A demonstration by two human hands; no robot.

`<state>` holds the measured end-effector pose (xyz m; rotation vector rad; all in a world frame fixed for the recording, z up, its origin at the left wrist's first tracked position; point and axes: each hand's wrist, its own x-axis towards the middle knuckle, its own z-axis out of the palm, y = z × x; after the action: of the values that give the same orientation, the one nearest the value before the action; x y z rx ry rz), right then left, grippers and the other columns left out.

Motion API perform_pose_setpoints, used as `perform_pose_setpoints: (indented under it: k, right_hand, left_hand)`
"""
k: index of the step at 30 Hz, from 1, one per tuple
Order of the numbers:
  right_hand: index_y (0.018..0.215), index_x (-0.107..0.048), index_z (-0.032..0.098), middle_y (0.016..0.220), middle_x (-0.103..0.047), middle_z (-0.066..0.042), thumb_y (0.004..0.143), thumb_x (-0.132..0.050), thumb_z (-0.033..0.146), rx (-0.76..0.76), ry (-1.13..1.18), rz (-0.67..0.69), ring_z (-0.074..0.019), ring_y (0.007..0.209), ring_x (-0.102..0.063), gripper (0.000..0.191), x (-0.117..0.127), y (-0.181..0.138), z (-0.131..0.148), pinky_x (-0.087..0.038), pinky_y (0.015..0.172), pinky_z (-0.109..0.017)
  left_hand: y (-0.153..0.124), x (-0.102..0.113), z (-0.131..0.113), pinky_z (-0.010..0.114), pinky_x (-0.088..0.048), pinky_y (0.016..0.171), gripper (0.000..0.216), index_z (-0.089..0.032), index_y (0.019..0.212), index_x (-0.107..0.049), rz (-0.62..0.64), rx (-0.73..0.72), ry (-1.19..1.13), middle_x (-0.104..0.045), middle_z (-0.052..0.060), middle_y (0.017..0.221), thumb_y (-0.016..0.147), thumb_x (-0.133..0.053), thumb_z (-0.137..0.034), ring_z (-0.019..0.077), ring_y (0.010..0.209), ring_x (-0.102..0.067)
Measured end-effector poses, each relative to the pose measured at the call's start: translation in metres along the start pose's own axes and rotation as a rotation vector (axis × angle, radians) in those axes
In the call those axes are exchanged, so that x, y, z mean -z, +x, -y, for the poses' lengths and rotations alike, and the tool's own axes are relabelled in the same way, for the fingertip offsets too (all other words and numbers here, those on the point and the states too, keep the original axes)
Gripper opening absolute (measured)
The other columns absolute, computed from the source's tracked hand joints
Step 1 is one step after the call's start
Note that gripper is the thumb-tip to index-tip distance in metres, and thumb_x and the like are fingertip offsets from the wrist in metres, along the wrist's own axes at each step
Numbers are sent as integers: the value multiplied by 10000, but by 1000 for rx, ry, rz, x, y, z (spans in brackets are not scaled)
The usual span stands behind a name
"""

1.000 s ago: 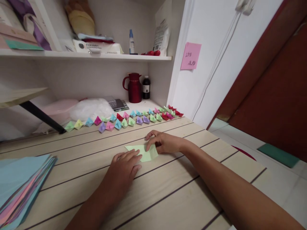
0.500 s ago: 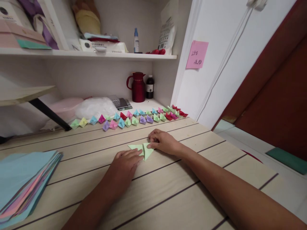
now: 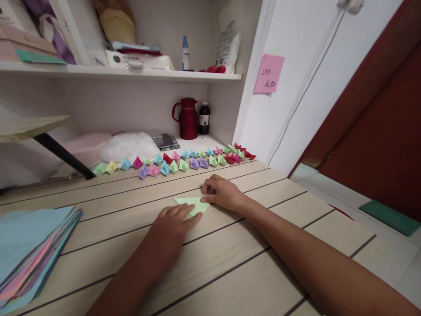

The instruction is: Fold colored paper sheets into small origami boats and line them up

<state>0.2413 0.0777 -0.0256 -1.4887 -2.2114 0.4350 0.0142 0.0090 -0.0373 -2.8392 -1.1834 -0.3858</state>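
Note:
A light green sheet of paper (image 3: 192, 203), folded into a triangle, lies flat on the pale wooden table (image 3: 230, 263). My left hand (image 3: 174, 224) rests on its near edge with the fingers stretched flat, pressing it down. At the paper's right corner my right hand (image 3: 221, 192) has its fingers curled and pinched on the fold. Behind the paper a long row of small folded paper shapes (image 3: 174, 163) in many colours runs along the table's back edge.
A stack of coloured paper sheets (image 3: 29, 250) lies at the left. In the white shelf behind stand a dark red jug (image 3: 187, 117), a dark bottle (image 3: 204, 118) and a white plastic bag (image 3: 128, 147). A pink note (image 3: 269, 73) hangs on the wall.
The green paper went from a wider flat sheet to a narrow folded triangle. My right hand drew its fingers in onto the fold, and my left hand slid forward over the near edge.

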Motion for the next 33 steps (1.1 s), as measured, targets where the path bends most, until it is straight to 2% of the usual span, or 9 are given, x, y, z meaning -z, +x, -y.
perform_pose_setpoints:
  k: [7, 12, 13, 15, 18, 21, 28, 33]
  right_hand:
    - [934, -685, 220, 997, -632, -55, 825, -626, 231, -102, 3, -110, -173, 813, -578, 125, 14, 0, -22, -410, 735, -277]
    - [990, -690, 203, 1001, -662, -64, 959, -438, 356, 21, 81, -54, -189, 901, -579, 297, 11, -1, -6, -414, 787, -290]
    - [995, -694, 203, 1012, -659, -72, 953, -451, 387, 60, 79, -29, -201, 924, -571, 307, 7, -1, -1, -406, 809, -306]
    - [1012, -694, 219, 1078, -638, -84, 875, -589, 431, 94, 16, -23, -237, 1000, -534, 273, -1, -2, 9, -376, 866, -351]
    - [1008, -689, 239, 1104, -617, -77, 754, -736, 384, 76, -29, -6, -256, 1027, -499, 296, -9, -3, 19, -348, 895, -388]
    - [948, -690, 237, 1060, -611, -60, 725, -755, 334, 40, 3, 30, -243, 1009, -499, 252, -10, -2, 23, -347, 887, -378]
    - [824, -644, 202, 983, -599, -43, 641, -793, 300, 2, 65, 61, -234, 975, -502, 255, -7, 1, 25, -348, 853, -360]
    - [818, -602, 194, 863, -614, 4, 630, -779, 280, 35, 289, 93, -189, 875, -520, 272, -9, -3, 23, -373, 785, -305]
  left_hand:
    - [1, 3, -1, 458, -416, 974, 575, -302, 1266, -602, 4, 1, 12, -560, 75, 1383, 814, -415, -2, 262, 1250, -518]
    - [0, 3, -1, 462, -416, 970, 615, -308, 1278, -590, 27, 18, -9, -525, 63, 1417, 769, -440, 3, 268, 1275, -500]
    - [0, 5, -2, 464, -414, 971, 614, -310, 1279, -588, 34, 20, -12, -522, 64, 1419, 772, -440, 2, 270, 1277, -498]
    - [0, 7, -4, 475, -403, 984, 589, -307, 1267, -599, 30, 26, -11, -533, 70, 1410, 790, -434, -2, 273, 1272, -502]
    - [0, 10, -7, 492, -370, 1020, 514, -287, 1219, -633, -22, 5, -11, -568, 84, 1372, 823, -441, -22, 269, 1252, -513]
    - [1, 11, -8, 508, -357, 1030, 472, -270, 1174, -659, -52, -8, -2, -560, 101, 1374, 815, -467, -32, 269, 1243, -512]
    - [1, 6, -5, 551, -298, 1064, 457, -315, 1113, -685, -81, 12, 6, -426, 66, 1493, 774, -538, -46, 303, 1351, -393]
    - [2, 4, -6, 558, -280, 1071, 423, -297, 1088, -695, -115, 2, 13, -403, 71, 1508, 791, -526, -50, 307, 1358, -385]
